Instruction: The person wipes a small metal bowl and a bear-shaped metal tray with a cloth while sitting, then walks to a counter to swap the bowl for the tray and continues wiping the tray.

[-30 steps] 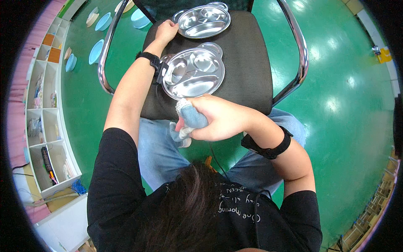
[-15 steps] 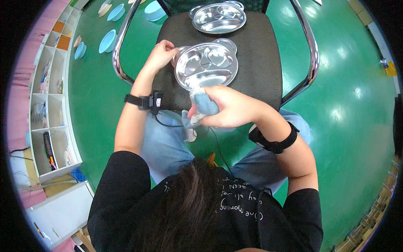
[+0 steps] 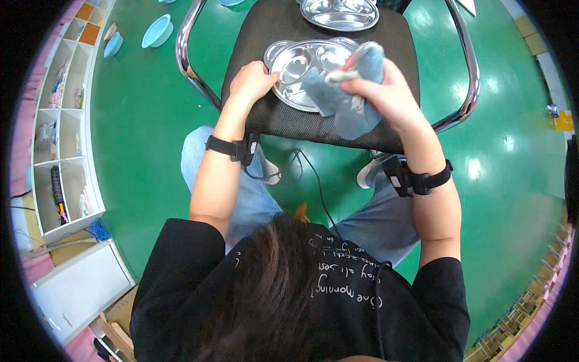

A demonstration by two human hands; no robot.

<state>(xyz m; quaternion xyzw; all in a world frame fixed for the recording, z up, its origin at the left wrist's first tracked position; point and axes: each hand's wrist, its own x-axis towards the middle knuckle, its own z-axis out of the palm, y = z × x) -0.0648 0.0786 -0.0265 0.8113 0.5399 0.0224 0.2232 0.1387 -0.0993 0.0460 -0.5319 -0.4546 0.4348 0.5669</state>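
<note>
A shiny steel divided plate (image 3: 294, 65) with two ear-shaped lobes lies on the black mesh seat (image 3: 256, 27) of a chair. At its left edge my left hand (image 3: 250, 83) is closed, fingers curled on the rim. My right hand (image 3: 398, 99) grips a bunched blue-grey cloth (image 3: 356, 117) over the plate's right side. Part of the cloth hangs loose below the fingers and hides the plate's lower right. Whether the cloth touches the metal I cannot tell. Farther back on the seat rests a second steel divided plate (image 3: 344, 18), cut off by the upper rim of the view.
Chrome armrests (image 3: 196, 78) curve up on both sides of the seat. Light blue basins (image 3: 158, 31) stand on the green floor (image 3: 145, 120) at the far left. A white shelf unit (image 3: 90, 133) runs along the left. A black cable (image 3: 319, 187) hangs between my knees.
My right hand has gone up and right with the cloth, from the plate's near edge to over its right side. The cloth hangs looser. The view has shifted a little.
</note>
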